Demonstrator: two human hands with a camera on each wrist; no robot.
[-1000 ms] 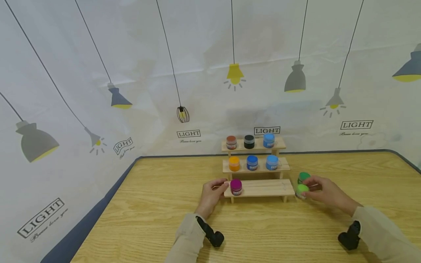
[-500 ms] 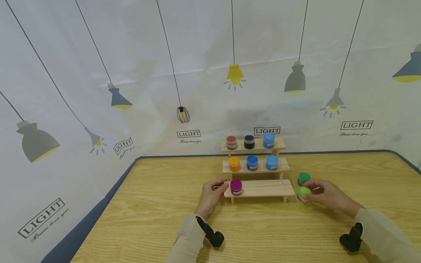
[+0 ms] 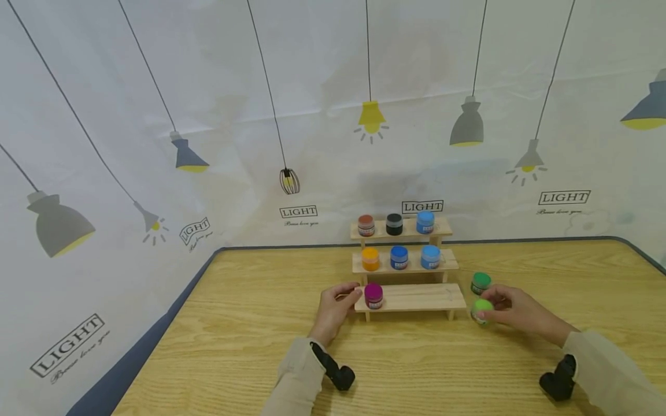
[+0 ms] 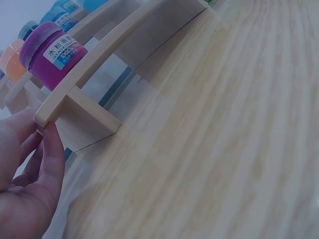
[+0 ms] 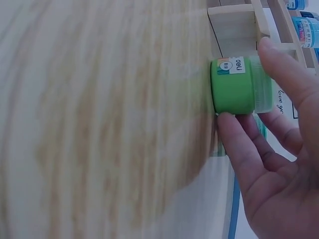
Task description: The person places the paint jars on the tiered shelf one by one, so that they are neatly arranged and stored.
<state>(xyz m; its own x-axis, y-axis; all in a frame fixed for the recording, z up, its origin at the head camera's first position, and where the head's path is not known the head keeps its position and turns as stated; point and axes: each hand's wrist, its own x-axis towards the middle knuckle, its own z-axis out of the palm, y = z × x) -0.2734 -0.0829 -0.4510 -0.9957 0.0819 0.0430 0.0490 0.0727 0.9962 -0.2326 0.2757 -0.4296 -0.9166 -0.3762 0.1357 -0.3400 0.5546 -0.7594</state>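
A small wooden three-tier stand (image 3: pixel 416 297) rests on the table, a magenta gouache jar (image 3: pixel 373 296) at the left of its lowest step. My left hand (image 3: pixel 332 312) pinches the left end of that step, thumb above and fingers below, as the left wrist view shows. Right of the stand, my right hand (image 3: pixel 522 312) holds a light green paint jar (image 5: pixel 233 89) between thumb and fingers. This jar stands upright, its base close to the tabletop. Just behind it is a dark green jar (image 3: pixel 481 282), partly hidden by fingers in the right wrist view.
The middle step carries an orange jar (image 3: pixel 370 259), a dark blue jar (image 3: pixel 399 257) and a light blue jar (image 3: pixel 430 257). On the top step are a red-brown jar (image 3: pixel 366 225), a black jar (image 3: pixel 394 224) and another blue jar (image 3: pixel 425 222). A lamp-printed sheet (image 3: pixel 322 144) rises behind the table.
My right hand has shifted the light green jar slightly toward me and to the right, away from the stand and the dark green jar. The left hand stays put.
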